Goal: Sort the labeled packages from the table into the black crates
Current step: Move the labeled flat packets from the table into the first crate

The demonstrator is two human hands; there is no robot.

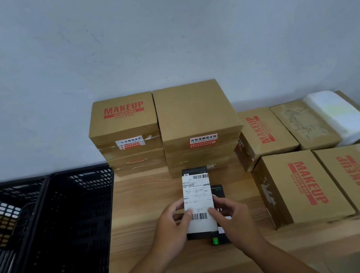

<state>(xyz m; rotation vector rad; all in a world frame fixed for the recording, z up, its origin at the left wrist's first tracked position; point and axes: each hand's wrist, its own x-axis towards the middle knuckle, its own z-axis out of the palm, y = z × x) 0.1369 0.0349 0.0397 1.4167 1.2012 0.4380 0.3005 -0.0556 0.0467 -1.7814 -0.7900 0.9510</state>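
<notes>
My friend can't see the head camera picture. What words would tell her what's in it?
The left hand and right hand hold a black package with a white barcode label over a wooden table. Black crates stand to the left, and brown MAKEUP boxes are stacked behind and to the right.

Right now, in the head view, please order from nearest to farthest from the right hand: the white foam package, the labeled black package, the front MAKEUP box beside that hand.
1. labeled black package: gripped by the right hand, table centre.
2. MAKEUP box: on the table, to the hand's right.
3. white foam package: back right, by the wall.
</notes>
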